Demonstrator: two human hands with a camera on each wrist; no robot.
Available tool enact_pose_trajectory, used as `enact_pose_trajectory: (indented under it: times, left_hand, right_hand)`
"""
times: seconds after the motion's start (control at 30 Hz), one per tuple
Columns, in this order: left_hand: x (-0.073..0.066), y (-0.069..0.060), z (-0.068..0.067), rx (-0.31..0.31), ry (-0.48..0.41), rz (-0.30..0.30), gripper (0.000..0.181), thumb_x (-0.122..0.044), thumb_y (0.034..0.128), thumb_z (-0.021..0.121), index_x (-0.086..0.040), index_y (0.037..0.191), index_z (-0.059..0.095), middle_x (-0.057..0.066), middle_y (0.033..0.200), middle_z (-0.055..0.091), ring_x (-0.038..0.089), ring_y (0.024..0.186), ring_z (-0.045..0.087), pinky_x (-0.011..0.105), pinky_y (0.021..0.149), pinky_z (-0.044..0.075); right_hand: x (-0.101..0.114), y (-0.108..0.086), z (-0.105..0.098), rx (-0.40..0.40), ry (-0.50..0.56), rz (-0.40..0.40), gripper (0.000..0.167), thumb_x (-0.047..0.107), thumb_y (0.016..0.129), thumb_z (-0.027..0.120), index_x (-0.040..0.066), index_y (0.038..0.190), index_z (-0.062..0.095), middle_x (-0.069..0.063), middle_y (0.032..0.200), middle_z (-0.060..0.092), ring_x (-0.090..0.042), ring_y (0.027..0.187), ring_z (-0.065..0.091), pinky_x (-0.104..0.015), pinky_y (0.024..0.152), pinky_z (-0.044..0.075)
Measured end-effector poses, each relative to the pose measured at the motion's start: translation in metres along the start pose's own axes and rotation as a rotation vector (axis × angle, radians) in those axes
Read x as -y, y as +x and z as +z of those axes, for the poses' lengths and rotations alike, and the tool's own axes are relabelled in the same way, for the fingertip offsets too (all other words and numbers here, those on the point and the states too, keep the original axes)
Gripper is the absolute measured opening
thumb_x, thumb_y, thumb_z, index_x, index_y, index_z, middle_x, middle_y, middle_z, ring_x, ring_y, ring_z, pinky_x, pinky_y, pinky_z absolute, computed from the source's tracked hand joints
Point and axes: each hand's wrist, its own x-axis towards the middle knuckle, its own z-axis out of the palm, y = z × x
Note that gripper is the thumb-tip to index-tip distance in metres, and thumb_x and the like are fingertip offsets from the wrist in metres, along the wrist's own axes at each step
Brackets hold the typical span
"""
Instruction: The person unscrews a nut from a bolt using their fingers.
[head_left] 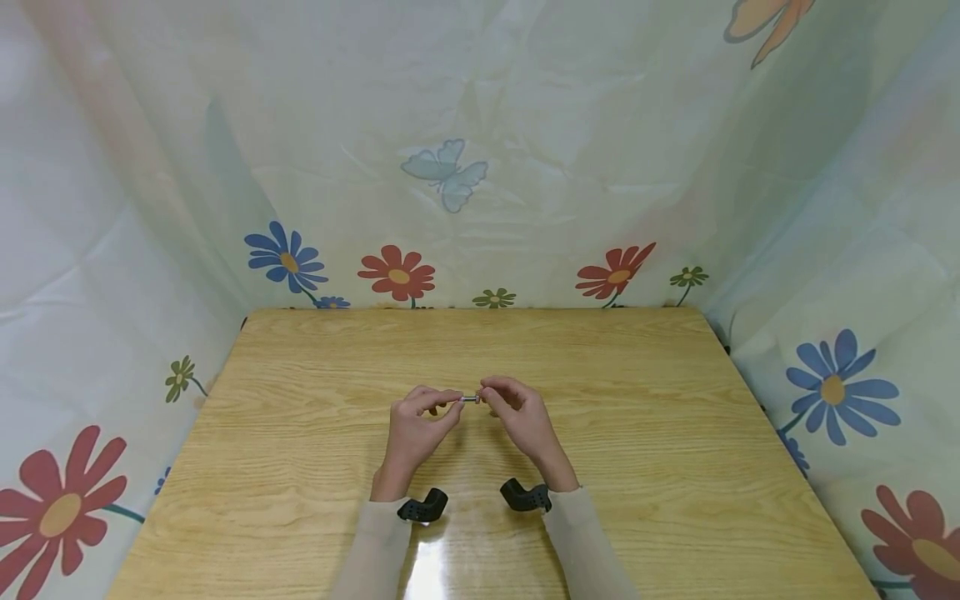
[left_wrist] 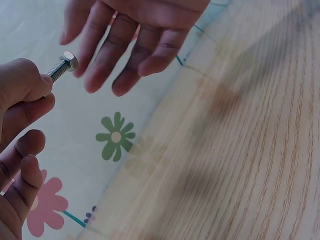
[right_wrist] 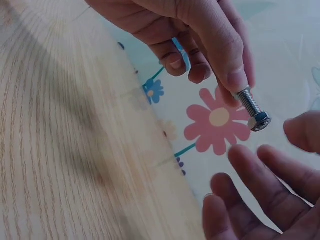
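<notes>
A silver metal bolt (right_wrist: 251, 106) with a hexagonal piece at its outer end is held above the table. Whether that piece is the head or a nut, I cannot tell. My left hand (head_left: 417, 427) pinches the bolt's other end between thumb and index finger, hiding that end. In the left wrist view the threaded shank and hexagonal end of the bolt (left_wrist: 63, 66) stick out from the fingertips. Close by the hexagonal end is my right hand (head_left: 527, 421), its fingers loosely bent and its thumb apart from them. A small gap separates those fingers from the bolt in the right wrist view.
Below the hands lies a wood-grain table (head_left: 300, 467). A pale curtain (head_left: 525, 150) printed with flowers and butterflies hangs behind the table and along both sides. Black wrist mounts (head_left: 423, 506) sit over the sleeves.
</notes>
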Motion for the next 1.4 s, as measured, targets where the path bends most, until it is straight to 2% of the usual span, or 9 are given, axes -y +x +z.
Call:
enact_pose_trajectory:
  times: [0.17,0.27,0.37,0.6,0.83,1.07,1.17,1.27,1.4]
  left_hand:
    - [-0.018,0.005,-0.004,0.002,-0.02,0.0,0.018,0.015,0.074,0.083,0.005,0.089,0.08,0.017,0.077,0.075,0.029,0.065,0.063,0.046,0.056,0.053]
    - [-0.03,0.009,-0.007,0.007,-0.033,0.0,0.017,0.016,0.0749,0.082,0.006,0.089,0.079,0.018,0.078,0.075,0.029,0.066,0.063,0.046,0.057,0.053]
    - [-0.035,0.011,-0.008,0.006,-0.033,0.005,0.016,0.016,0.0752,0.081,0.007,0.088,0.079,0.018,0.076,0.074,0.028,0.065,0.062,0.044,0.057,0.053]
    - [-0.034,0.01,-0.008,0.006,-0.023,0.016,0.016,0.016,0.0745,0.081,0.007,0.087,0.079,0.017,0.075,0.073,0.027,0.063,0.062,0.043,0.056,0.053]
    - [-0.032,0.009,-0.009,0.007,-0.03,0.013,0.018,0.016,0.0736,0.083,0.006,0.088,0.079,0.017,0.075,0.074,0.028,0.063,0.062,0.046,0.056,0.053]
    - [-0.03,0.008,-0.008,0.007,-0.033,0.012,0.018,0.016,0.0737,0.083,0.005,0.088,0.08,0.017,0.075,0.074,0.029,0.062,0.063,0.046,0.055,0.053]
    - [-0.031,0.009,-0.009,0.001,-0.031,0.015,0.018,0.016,0.0735,0.082,0.006,0.088,0.08,0.017,0.075,0.074,0.027,0.063,0.062,0.044,0.055,0.053]
    - [-0.033,0.01,-0.009,-0.001,-0.03,0.013,0.018,0.016,0.0735,0.082,0.006,0.088,0.08,0.017,0.076,0.075,0.027,0.064,0.063,0.044,0.056,0.053]
    - [-0.033,0.01,-0.008,0.004,-0.03,0.005,0.019,0.016,0.0733,0.083,0.006,0.088,0.08,0.017,0.076,0.075,0.028,0.065,0.064,0.044,0.056,0.054]
  right_hand:
    - [-0.001,0.002,0.003,-0.003,-0.052,0.092,0.028,0.024,0.106,0.06,0.002,0.11,0.076,-0.015,0.103,0.077,-0.039,0.105,0.069,-0.053,0.09,0.057]
    - [-0.003,0.003,0.003,0.012,-0.059,0.105,0.028,0.02,0.107,0.058,0.0,0.106,0.076,-0.018,0.098,0.077,-0.041,0.102,0.069,-0.059,0.091,0.055]
    - [-0.003,0.003,0.003,0.012,-0.053,0.098,0.025,0.02,0.106,0.06,0.002,0.108,0.077,-0.016,0.097,0.077,-0.038,0.1,0.07,-0.06,0.091,0.055]
    - [-0.005,0.001,0.002,0.039,-0.033,0.03,0.022,0.022,0.102,0.068,0.006,0.116,0.075,-0.011,0.104,0.077,-0.039,0.106,0.071,-0.047,0.089,0.059]
    - [-0.005,0.0,0.0,0.044,-0.043,-0.033,0.021,0.016,0.1,0.07,0.004,0.116,0.073,-0.011,0.115,0.072,-0.021,0.106,0.068,-0.034,0.09,0.057]
    - [-0.002,-0.001,0.0,0.027,-0.002,-0.096,0.02,0.014,0.103,0.064,0.001,0.114,0.074,-0.016,0.119,0.071,-0.031,0.113,0.065,-0.027,0.089,0.056]
    - [-0.002,-0.001,-0.001,0.028,0.018,-0.111,0.025,0.015,0.104,0.063,0.0,0.122,0.071,-0.017,0.125,0.07,-0.035,0.12,0.063,-0.029,0.092,0.056]
    - [-0.001,-0.001,0.0,0.018,0.027,-0.081,0.029,0.019,0.105,0.062,0.003,0.127,0.069,-0.016,0.128,0.07,-0.036,0.121,0.064,-0.039,0.094,0.058]
    - [-0.003,-0.001,0.002,-0.008,0.01,-0.001,0.031,0.028,0.105,0.062,0.005,0.123,0.072,-0.014,0.116,0.074,-0.034,0.111,0.068,-0.05,0.092,0.058]
